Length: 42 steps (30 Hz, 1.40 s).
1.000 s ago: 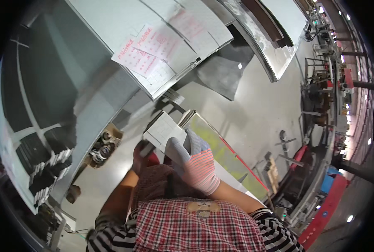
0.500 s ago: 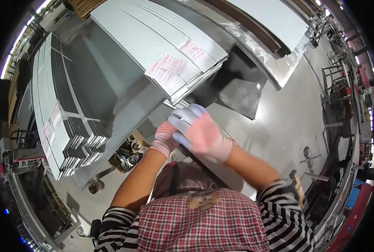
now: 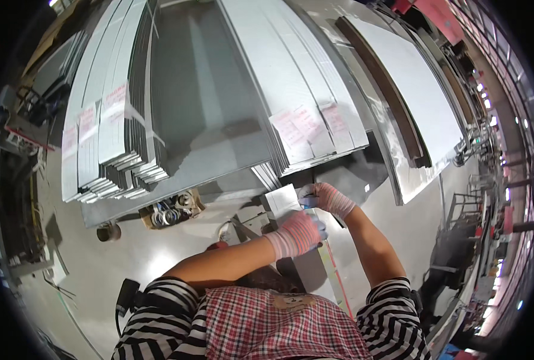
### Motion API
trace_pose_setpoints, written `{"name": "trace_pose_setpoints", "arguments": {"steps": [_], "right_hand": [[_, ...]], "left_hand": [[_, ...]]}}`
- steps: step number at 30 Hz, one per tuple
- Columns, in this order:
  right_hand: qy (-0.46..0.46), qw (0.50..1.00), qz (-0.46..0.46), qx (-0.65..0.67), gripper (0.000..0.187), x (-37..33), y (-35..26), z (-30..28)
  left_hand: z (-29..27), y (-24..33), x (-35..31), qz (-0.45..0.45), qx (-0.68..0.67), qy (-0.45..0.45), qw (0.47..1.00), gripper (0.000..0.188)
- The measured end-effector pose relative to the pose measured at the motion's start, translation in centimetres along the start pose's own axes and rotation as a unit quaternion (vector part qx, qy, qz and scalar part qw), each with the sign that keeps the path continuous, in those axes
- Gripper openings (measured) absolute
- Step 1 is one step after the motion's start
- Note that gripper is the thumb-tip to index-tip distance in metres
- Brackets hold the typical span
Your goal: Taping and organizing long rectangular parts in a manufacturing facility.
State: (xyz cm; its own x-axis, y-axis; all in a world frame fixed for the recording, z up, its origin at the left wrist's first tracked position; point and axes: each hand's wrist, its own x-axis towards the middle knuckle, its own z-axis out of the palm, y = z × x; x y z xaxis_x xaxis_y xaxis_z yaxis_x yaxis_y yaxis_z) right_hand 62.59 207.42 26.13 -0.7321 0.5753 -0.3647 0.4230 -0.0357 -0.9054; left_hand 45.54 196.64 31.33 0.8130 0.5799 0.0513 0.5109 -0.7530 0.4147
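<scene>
Below the near end of the right panel stack, before your apron: one pale-ended piece, its pale end toward the stack. Item, your left hand, gloved: it lay across just below that end, fingers bent to the right; whether they were clamped or merely resting could not be told. Item, your right hand, gloved: it was curled at the piece's right edge, just above and beside the left; its fingertips were too unclear to show a grip. The two hands were near each other, forearms converging from either side. Hazards, as judged: a light hold by the left could have let the piece swivel if the right pushed sideways; fingers so near one another could have been pinched or caught; smooth glove fabric could have slid on a flat face. Further: the staggered panel ends lay close ahead, so a sudden upward jerk could have knocked the piece against them and scuffed a corner. Set apart at left: the second stack and the ring-shaped rolls, well clear of your hands.
</scene>
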Motion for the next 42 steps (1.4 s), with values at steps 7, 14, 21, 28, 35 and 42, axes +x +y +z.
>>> {"name": "trace_pose_setpoints", "arguments": {"steps": [7, 14, 21, 28, 35, 42], "right_hand": [[-0.036, 0.765, 0.25, -0.592, 0.019, 3.4, -1.2, 1.3], [0.581, 0.784, -0.048, 0.213, 0.046, -14.5, -8.0, 7.9], [0.123, 0.963, 0.166, 0.17, 0.031, -37.8, -2.8, 28.6], [0.33, 0.886, 0.171, 0.279, 0.041, -47.3, 3.1, 41.2], [0.632, 0.545, -0.139, 0.532, 0.054, -54.9, 9.1, 50.1], [0.586, 0.437, -0.55, 0.404, 0.083, -61.1, -7.4, 40.8]], "left_hand": [[3.3, 0.3, 1.7, 0.03, 0.053, -0.082, 0.995, 0.019], [1.7, -1.3, 0.1, 0.005, -0.005, -0.088, 0.996, 0.028], [4.1, 8.8, 0.1, 0.197, -0.018, -0.062, 0.978, 0.065], [13.0, 29.1, 2.4, 0.32, 0.13, -0.258, 0.902, 0.097], [1.9, 32.0, -3.2, 0.25, -0.064, -0.294, 0.92, 0.102], [-2.3, 23.0, -15.2, 0.225, -0.18, -0.062, 0.956, 0.092]]}}
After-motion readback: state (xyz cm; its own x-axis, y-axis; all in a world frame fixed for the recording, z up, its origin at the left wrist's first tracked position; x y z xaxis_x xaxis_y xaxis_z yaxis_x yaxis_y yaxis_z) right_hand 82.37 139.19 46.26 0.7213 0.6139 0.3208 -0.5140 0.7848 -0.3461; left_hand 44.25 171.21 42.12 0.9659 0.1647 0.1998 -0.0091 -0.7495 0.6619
